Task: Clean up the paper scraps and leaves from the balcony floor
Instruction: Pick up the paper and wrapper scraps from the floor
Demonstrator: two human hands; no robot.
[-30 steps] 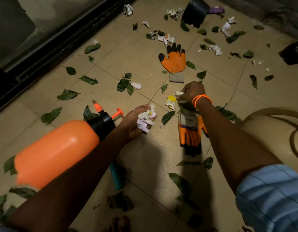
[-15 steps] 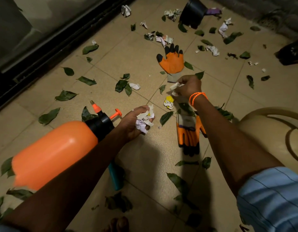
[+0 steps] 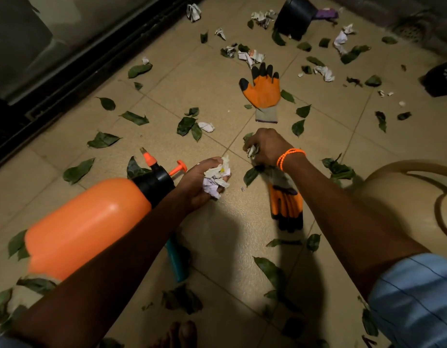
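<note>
Since a second ago the right hand (image 3: 268, 146) has dropped from the yellow scrap it was reaching for; that scrap is gone from the floor, and the hand now closes on crumpled paper and a leaf beside the tile joint.

The tiled balcony floor (image 3: 217, 79) is still widely littered: leaves and paper scraps lie scattered toward the black pot (image 3: 294, 16) and along the door track (image 3: 74, 69). An orange spray bottle (image 3: 91, 222) lies close by the left forearm. One orange glove (image 3: 263, 91) lies flat beyond the hands; another glove (image 3: 286, 204) lies under the right wrist. The left hand (image 3: 204, 182) is curled round a wad of paper scraps (image 3: 217, 178), just beside the right hand but apart from it.

The risk, as I judge it, is an overfull left hand: pushing more paper into that wad could loosen pieces back onto the floor. The right hand could also snag the near glove's cuff when it lifts.
</note>
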